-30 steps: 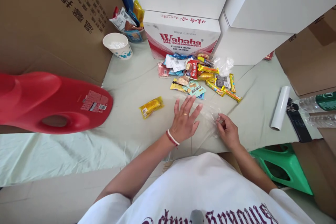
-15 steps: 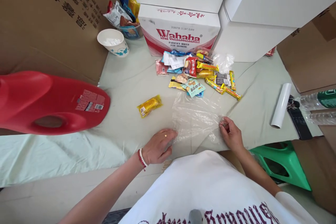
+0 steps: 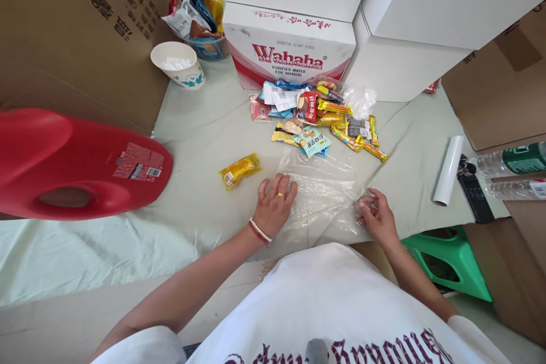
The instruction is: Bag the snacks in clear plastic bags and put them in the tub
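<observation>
A clear plastic bag (image 3: 319, 190) lies flat and creased on the cloth in front of me. My left hand (image 3: 275, 205) rests palm down at its left edge, fingers apart and slightly bent, holding nothing. At the opposite edge, my right hand (image 3: 376, 215) pinches the bag between thumb and fingers. A yellow-wrapped snack (image 3: 240, 171) lies by itself just left of my left hand. Beyond the bag is a heap of small packaged snacks, with a green packet (image 3: 313, 141) nearest the bag and a red packet (image 3: 307, 107) farther back.
A red jug (image 3: 85, 165) lies at the left. Behind it stand a paper cup (image 3: 179, 65) and a tub of snacks (image 3: 209, 48). The Wahaba-style white and red carton (image 3: 290, 48) blocks the back. At right are a white roll (image 3: 447, 170), a black object (image 3: 475, 196) and clear bottles (image 3: 512, 160).
My left hand has moved forward and slightly right, from the bag's near left corner up along its left edge, with the fingers now pointing away. The right hand stays at the right edge.
</observation>
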`<state>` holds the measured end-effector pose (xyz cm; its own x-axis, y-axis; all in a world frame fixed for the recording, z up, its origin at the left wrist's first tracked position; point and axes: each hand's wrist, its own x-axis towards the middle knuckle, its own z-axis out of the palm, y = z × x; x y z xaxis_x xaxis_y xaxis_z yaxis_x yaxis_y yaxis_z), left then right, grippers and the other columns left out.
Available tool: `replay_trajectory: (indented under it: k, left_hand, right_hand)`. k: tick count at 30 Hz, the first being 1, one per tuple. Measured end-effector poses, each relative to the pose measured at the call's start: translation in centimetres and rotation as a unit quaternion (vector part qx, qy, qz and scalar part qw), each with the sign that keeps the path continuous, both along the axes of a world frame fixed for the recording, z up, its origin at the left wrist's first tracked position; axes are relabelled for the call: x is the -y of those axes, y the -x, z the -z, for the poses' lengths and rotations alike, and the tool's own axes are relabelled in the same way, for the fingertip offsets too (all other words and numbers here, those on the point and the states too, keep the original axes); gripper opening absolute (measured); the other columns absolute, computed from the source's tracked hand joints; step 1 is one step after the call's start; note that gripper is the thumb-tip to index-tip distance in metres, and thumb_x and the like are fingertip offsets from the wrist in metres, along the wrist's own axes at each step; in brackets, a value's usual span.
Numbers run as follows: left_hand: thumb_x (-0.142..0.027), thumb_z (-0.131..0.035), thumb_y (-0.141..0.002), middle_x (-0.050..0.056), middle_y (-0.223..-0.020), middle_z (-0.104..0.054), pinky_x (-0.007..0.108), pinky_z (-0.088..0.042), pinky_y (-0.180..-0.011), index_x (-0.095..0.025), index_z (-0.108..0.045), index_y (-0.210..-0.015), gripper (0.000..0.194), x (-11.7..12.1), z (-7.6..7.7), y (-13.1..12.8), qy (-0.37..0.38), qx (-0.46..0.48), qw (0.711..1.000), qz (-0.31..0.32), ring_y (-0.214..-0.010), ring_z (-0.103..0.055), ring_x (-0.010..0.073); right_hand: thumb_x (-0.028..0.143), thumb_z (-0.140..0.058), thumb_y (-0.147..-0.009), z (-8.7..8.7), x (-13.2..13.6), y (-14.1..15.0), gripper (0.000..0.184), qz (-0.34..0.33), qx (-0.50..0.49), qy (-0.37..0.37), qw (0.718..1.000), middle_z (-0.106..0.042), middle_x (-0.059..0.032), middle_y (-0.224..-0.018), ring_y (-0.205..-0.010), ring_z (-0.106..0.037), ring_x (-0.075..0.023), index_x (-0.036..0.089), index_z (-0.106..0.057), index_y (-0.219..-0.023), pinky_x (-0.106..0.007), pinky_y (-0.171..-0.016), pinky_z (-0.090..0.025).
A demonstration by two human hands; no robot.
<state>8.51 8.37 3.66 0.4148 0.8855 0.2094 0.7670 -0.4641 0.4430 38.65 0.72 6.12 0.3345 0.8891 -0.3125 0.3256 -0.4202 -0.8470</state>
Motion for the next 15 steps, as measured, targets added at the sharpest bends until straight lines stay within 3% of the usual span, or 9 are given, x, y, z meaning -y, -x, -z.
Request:
replay_trajectory:
  k: [3, 7, 9, 11, 13, 15]
  left_hand:
    - [-0.017, -0.037, -0.1, 0.017, -0.155, -0.048, 0.057, -0.021, -0.123, -0.02, -0.048, -0.15, 0.051, 0.3, 0.7, 0.8, 0.002, -0.028, 0.998, 0.063, -0.147, -0.041, 0.0295]
    - [-0.047, -0.038, -0.103, 0.018, -0.166, -0.029, 0.064, -0.009, -0.125, -0.016, -0.033, -0.158, 0.064, 0.5, 0.3, 1.5, 0.022, -0.106, 0.992, 0.064, -0.152, -0.033, 0.0323]
    - [-0.056, -0.039, -0.101, 0.017, -0.168, -0.024, 0.067, -0.002, -0.125, -0.017, -0.031, -0.159, 0.071, 0.7, 0.1, 1.6, 0.028, -0.124, 0.99, 0.064, -0.155, -0.027, 0.0333]
    - [-0.061, -0.041, -0.098, 0.016, -0.168, -0.022, 0.068, 0.001, -0.124, -0.017, -0.03, -0.16, 0.076, 0.9, 0.0, 1.7, 0.033, -0.134, 0.989, 0.059, -0.157, -0.02, 0.0348]
    - [-0.062, -0.044, -0.096, 0.015, -0.169, -0.022, 0.07, 0.004, -0.123, -0.019, -0.03, -0.16, 0.078, 1.0, 0.0, 1.7, 0.039, -0.142, 0.988, 0.055, -0.158, -0.015, 0.0363]
    - [-0.062, -0.044, -0.096, 0.014, -0.169, -0.022, 0.07, 0.005, -0.123, -0.019, -0.031, -0.16, 0.078, 1.2, 0.0, 1.6, 0.045, -0.147, 0.986, 0.059, -0.158, -0.014, 0.0363]
  right_hand:
    - [0.052, -0.085, -0.071, -1.3, 0.3, 0.3, 0.091, 0.011, -0.137, 0.065, 0.988, -0.062, -0.0061, -0.118, -0.07, -0.068, -0.0161, 0.03, -0.035, -0.145, -0.031, -0.058, -0.057]
    - [0.05, -0.085, -0.07, -2.1, 0.9, -1.9, 0.073, -0.014, -0.183, 0.154, 0.971, -0.064, 0.0, -0.096, -0.054, -0.057, -0.0096, 0.025, -0.054, -0.131, -0.026, -0.05, -0.049]
    - [0.052, -0.082, -0.069, -2.3, 0.7, -3.9, 0.06, -0.024, -0.105, 0.171, 0.979, -0.065, -0.0004, -0.084, -0.055, -0.057, -0.012, 0.02, -0.063, -0.116, -0.027, -0.049, -0.047]
    - [0.052, -0.077, -0.073, -2.7, -0.2, -5.3, 0.046, -0.031, 0.055, 0.14, 0.988, -0.067, -0.0032, -0.079, -0.062, -0.061, -0.0175, 0.018, -0.068, -0.101, -0.032, -0.058, -0.051]
    - [0.051, -0.066, -0.083, -3.2, -1.8, -5.2, 0.036, -0.029, 0.224, 0.04, 0.973, -0.071, -0.0073, -0.086, -0.074, -0.066, -0.0217, 0.018, -0.07, -0.099, -0.038, -0.07, -0.055]
    - [0.046, -0.054, -0.095, -3.6, -3.8, -3.3, 0.035, -0.07, 0.307, -0.082, 0.946, -0.073, -0.0106, -0.103, -0.09, -0.068, -0.0236, 0.019, -0.07, -0.11, -0.041, -0.084, -0.056]
